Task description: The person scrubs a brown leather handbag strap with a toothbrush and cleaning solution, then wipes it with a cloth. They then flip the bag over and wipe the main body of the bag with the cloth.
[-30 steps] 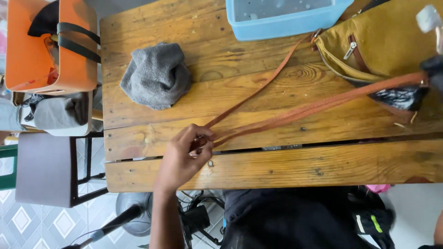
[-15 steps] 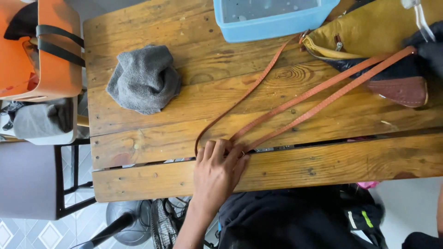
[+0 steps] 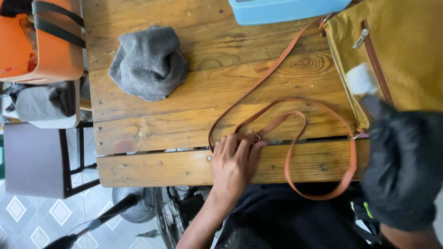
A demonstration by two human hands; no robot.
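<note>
there, strap (image 3: 295, 138) loop under the left hand (image 3: 234, 161) fingertips

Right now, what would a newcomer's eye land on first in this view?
First the tan leather strap, looping over the wooden table and past its near edge, with the left hand pressed flat on its bend. Next the mustard-yellow bag at the right, where the blurred right hand in a black glove holds something small and white. A crumpled grey cloth lies apart at the left.
</note>
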